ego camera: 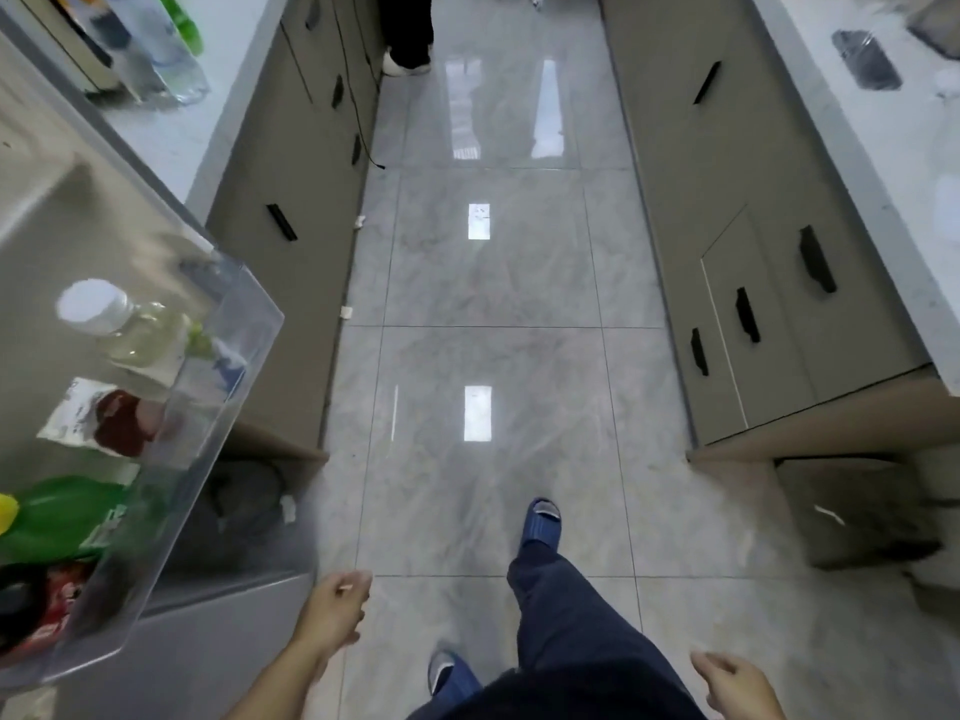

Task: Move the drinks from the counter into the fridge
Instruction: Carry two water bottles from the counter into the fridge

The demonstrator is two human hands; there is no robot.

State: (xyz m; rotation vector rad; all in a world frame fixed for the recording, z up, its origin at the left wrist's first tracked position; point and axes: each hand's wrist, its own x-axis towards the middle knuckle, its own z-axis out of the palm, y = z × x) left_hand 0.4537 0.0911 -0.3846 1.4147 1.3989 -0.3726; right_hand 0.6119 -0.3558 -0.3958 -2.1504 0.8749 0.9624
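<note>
Head view: left hand (332, 610) bottom centre, fingers loosely curled, grip empty. Right hand (737, 683) bottom right, fingers relaxed, grip empty. Bottles (156, 49) on tabletop (171, 142), upper left, well apart from both hands. Door bin (208, 407), left edge, holds white-capped bottle (114, 319) and green bottle (67, 517), near left hand.

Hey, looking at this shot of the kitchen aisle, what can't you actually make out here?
Head view only:
- Bottles on the left counter: tops cut off by the frame's upper edge, labels blurred.
- Red-labelled drink in the fridge door shelf: cut by the left edge, smeared by motion blur.
- Right hand: fingers blurred, partly off the bottom edge.
- Fridge interior: out of frame.
</note>
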